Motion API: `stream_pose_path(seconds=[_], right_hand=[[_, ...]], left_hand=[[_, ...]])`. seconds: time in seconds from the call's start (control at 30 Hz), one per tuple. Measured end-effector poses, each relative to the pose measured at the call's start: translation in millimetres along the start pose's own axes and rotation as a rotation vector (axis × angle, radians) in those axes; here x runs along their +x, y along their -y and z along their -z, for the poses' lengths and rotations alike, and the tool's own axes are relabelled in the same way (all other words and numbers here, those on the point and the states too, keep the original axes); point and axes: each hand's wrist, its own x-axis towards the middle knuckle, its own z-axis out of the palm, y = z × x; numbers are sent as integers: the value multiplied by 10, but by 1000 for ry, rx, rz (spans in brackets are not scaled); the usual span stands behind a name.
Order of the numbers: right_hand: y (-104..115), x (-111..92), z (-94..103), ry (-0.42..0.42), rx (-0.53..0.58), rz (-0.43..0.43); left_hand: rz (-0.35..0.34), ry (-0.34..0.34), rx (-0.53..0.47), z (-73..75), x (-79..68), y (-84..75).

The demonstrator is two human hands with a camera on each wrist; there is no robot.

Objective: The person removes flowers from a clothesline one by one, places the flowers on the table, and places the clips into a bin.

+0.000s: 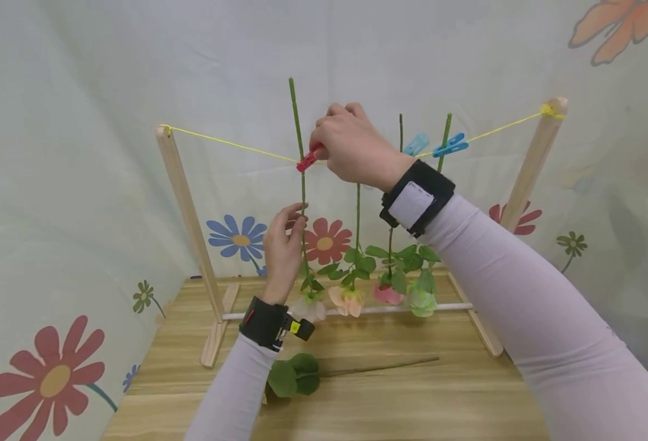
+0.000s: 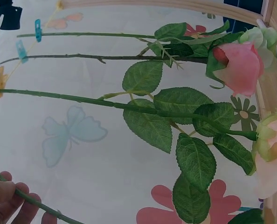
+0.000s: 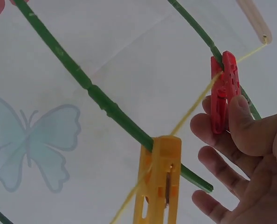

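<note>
My right hand (image 1: 354, 144) pinches a red clothespin (image 3: 231, 86) between thumb and fingers. Its jaws sit over the yellow string (image 1: 230, 144) and the green stem (image 1: 296, 116) of a whitish artificial flower (image 1: 308, 308) that hangs head down. Lower on that same stem, my left hand (image 1: 284, 248) holds it between thumb and fingers. To the right, a peach rose (image 1: 347, 301) hangs from an orange-yellow clothespin (image 3: 164, 177). Further along, a pink rose (image 2: 238, 70) and a pale green flower (image 1: 421, 300) hang from blue clothespins (image 1: 451, 146).
The string runs between two wooden posts (image 1: 186, 214) on feet, joined low down by a white rod (image 1: 445, 307). Another flower lies on the wooden table (image 1: 390, 404) in front, its green leaves (image 1: 282, 378) to the left and its stem (image 1: 384, 367) pointing right. A printed cloth hangs behind.
</note>
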Motion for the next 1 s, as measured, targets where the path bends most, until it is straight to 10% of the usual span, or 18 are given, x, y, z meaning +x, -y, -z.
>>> stream_pose_path(seconds=[1.0], right_hand=[[-78, -282, -133, -430, 165, 110]], left_hand=[[-13, -16, -33, 200, -93, -81]])
